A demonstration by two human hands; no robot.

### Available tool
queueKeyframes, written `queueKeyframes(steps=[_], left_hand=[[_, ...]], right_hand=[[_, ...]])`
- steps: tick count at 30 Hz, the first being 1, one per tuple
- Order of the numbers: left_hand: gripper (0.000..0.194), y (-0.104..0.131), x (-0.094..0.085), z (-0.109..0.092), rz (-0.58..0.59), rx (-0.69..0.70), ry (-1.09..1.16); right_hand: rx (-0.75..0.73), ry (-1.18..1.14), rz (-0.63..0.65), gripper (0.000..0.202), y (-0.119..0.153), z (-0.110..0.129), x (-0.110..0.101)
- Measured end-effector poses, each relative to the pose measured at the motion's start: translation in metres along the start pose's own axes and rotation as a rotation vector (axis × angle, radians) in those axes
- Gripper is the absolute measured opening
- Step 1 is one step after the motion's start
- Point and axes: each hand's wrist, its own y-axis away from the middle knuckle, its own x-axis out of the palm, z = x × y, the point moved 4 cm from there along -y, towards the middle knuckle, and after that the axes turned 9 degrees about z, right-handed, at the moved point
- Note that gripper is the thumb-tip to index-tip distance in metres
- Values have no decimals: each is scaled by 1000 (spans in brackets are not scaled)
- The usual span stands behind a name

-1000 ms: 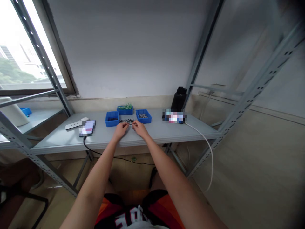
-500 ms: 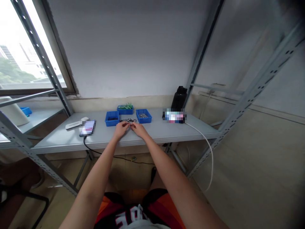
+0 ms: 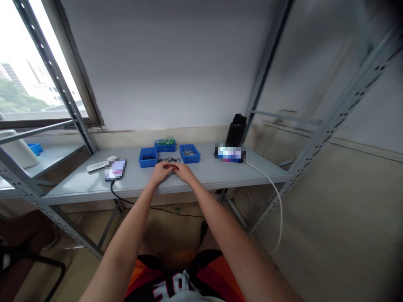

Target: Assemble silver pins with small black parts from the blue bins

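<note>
My left hand [image 3: 161,171] and my right hand [image 3: 182,171] meet fingertip to fingertip above the front part of the grey table. Both have their fingers pinched together, and whatever sits between them is too small to make out. Just behind the fingers lies a loose pile of small metal pieces [image 3: 170,160]. A blue bin [image 3: 147,162] with dark small parts stands left of the pile. To its right is another blue bin [image 3: 190,159] holding small silvery parts. At the back, a third blue bin [image 3: 165,147] contains green strip-like pieces.
A phone [image 3: 116,170] with a black cable and a white device [image 3: 97,166] lie on the left of the table [image 3: 217,178]. On the right are a black bottle [image 3: 236,130] and a propped device [image 3: 229,154] with a white cable. Metal posts frame both sides; a person's leg shows at lower left.
My fingers have shifted slightly, and the two hands' fingertips now overlap more closely. The bins, the pile and the devices stay where they were.
</note>
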Motion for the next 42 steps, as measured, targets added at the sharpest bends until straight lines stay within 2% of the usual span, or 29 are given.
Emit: queueKeyframes(steps=[5, 9, 13, 20, 23, 25, 28, 30, 34, 42], left_hand=[[20, -2, -2, 6, -46, -61, -43], [20, -4, -2, 15, -77, -131, -81], [21, -6, 1, 18, -20, -118, -102], [22, -5, 7, 16, 97, -67, -128], [22, -5, 7, 15, 94, -68, -118], [20, -5, 5, 15, 45, -74, -102], [19, -4, -1, 13, -74, -78, -44], [19, -3, -3, 10, -101, -54, 0], [21, -1, -1, 3, -38, -2, 35], [20, 1, -1, -3, 6, -26, 9]], right_hand=[[-6, -104, -26, 14, 0, -1, -1], [6, -250, -96, 11, -2, -6, -3], [21, -350, -173, 11, -3, -10, -5], [-55, -354, -197, 12, -1, -6, -6], [-53, -343, -210, 12, -1, -6, -7], [-40, -339, -219, 11, -1, -7, -7], [-37, -306, -183, 11, -1, -5, -6], [-50, -249, -121, 12, 0, -3, -4], [-62, -95, -34, 16, 1, 2, -1], [-96, -46, -21, 23, 2, 5, -2]])
